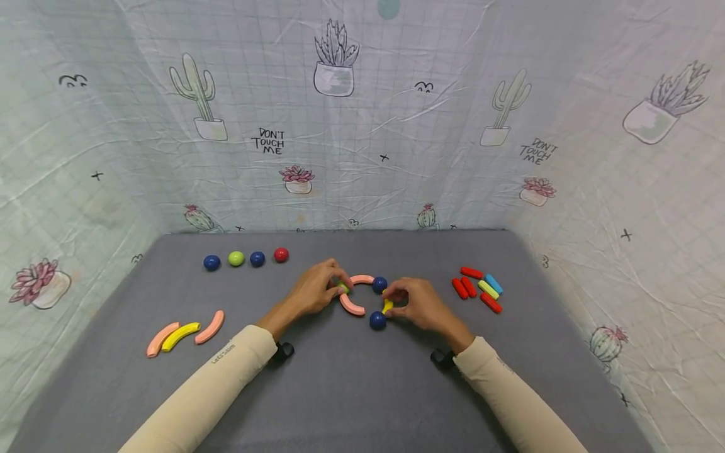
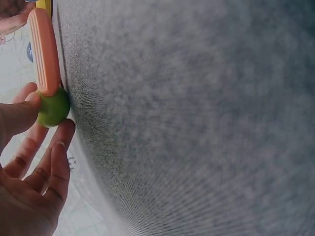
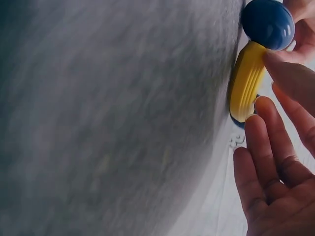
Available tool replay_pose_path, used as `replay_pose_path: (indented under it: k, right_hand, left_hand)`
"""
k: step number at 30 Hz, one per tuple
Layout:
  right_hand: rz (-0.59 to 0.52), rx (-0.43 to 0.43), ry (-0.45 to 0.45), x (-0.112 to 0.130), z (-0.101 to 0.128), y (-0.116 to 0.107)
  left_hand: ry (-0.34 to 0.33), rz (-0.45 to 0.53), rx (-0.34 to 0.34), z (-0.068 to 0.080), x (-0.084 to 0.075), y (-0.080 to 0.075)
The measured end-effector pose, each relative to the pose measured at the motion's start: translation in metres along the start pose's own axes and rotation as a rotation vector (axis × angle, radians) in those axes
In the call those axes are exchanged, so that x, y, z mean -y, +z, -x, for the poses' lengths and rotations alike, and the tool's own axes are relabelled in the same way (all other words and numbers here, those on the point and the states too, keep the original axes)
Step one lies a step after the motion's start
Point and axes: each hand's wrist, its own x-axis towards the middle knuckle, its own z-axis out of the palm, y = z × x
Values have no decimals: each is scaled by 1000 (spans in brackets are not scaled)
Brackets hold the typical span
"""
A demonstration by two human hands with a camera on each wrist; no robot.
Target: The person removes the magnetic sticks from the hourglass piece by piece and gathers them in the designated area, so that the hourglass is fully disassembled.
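My left hand (image 1: 317, 286) pinches a green ball (image 2: 54, 109) between thumb and fingers. Against that ball rests the end of a pink curved bar (image 1: 352, 306); a second pink curved bar (image 1: 362, 279) runs from near it to a dark blue ball (image 1: 380, 285). My right hand (image 1: 420, 305) holds a yellow curved bar (image 3: 247, 81) with thumb and fingertips. The yellow bar lies between that blue ball and a nearer blue ball (image 1: 377, 321). Together these pieces form a ring with a gap at the near side. Fingers partly cover the green ball and yellow bar.
At the back left stand two blue balls, another green ball (image 1: 236, 258) and a red ball (image 1: 281, 255). Two pink bars and a yellow bar (image 1: 180, 336) lie front left. Several short red, blue and yellow-green sticks (image 1: 472, 272) lie right. A patterned cloth (image 1: 362, 138) hangs behind.
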Motion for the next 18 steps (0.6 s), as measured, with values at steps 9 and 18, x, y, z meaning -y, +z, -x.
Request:
replay_pose_path:
  k: [9,18]
  right_hand:
    - [26,52,-77,8,-3,8]
    - [-4,88,-96,16,-3,13]
  left_hand:
    - [53,-51,-51,1,-1,1]
    - [39,-89,-22,8,-10,5]
